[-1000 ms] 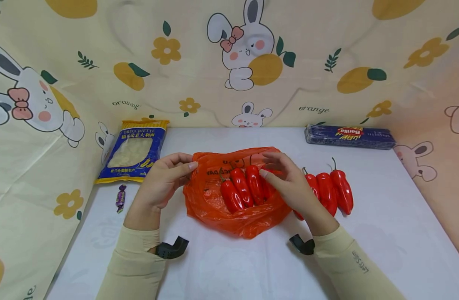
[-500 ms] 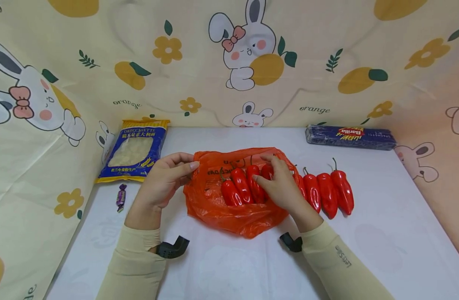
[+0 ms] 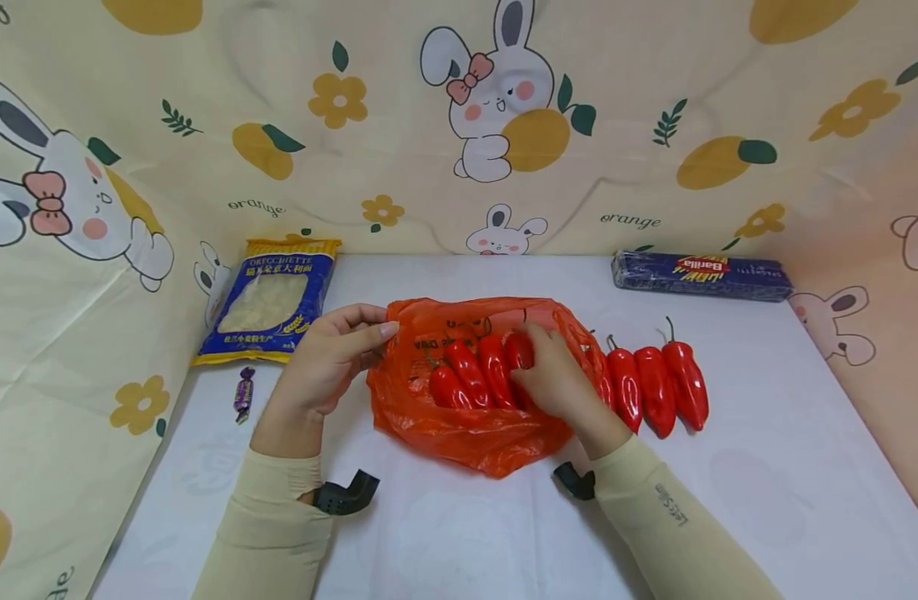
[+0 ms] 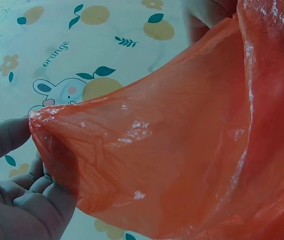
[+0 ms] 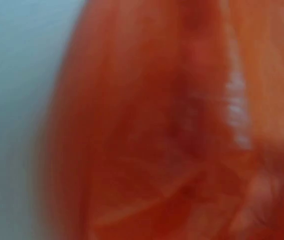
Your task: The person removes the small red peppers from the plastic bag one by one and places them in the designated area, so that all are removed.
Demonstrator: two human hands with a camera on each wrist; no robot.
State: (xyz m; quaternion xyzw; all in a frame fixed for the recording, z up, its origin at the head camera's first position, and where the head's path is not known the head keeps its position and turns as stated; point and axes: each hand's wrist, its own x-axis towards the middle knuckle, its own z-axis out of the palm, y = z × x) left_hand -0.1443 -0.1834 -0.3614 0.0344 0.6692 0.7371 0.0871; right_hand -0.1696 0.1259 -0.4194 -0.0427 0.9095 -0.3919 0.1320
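My left hand (image 3: 331,354) pinches the left rim of an orange-red plastic bag (image 3: 466,442) between thumb and fingers. The left wrist view shows the thumb and fingertips on a stretched corner of the bag (image 4: 146,150). Inside the mouth, several glossy red chili peppers (image 3: 470,371) lie side by side, their lower ends hidden by the front wall. My right hand (image 3: 560,375) reaches into the bag, its fingers curled round the rightmost chili pepper (image 3: 518,350) there. Bag plastic (image 5: 146,125) fills most of the blurred right wrist view, hiding that hand.
Several more red chili peppers (image 3: 656,392) lie in a row right of the bag. A blue and yellow pasta bag (image 3: 264,304) and a purple wrapped candy (image 3: 243,394) lie at left. A blue Barilla spaghetti pack (image 3: 702,275) lies at the back right.
My right hand has moved left and deeper into the bag, and the peppers inside have shifted slightly left. My left hand keeps its hold on the rim.
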